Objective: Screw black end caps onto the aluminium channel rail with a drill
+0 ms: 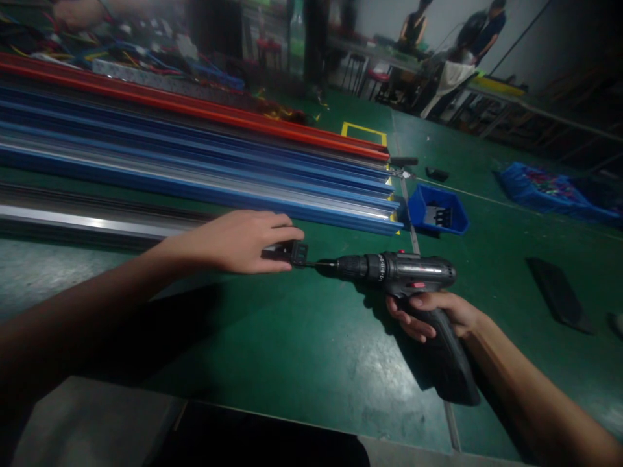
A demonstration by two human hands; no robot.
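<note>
My right hand [431, 314] is wrapped round the grip of a black cordless drill [403, 271], which lies level and points left. The drill's bit meets a small black end piece [298, 253] at the end of a dark metal rail [97, 224]. My left hand [243, 241] rests over the rail's end with its fingers closed on that black piece. Both are low over the green floor [292, 337].
Long blue rails [195, 168] and a red rail [195, 107] lie behind the dark rail. A blue bin [438, 209] with black parts sits past their ends. A black flat piece [557, 293] lies at right. People stand at tables far back.
</note>
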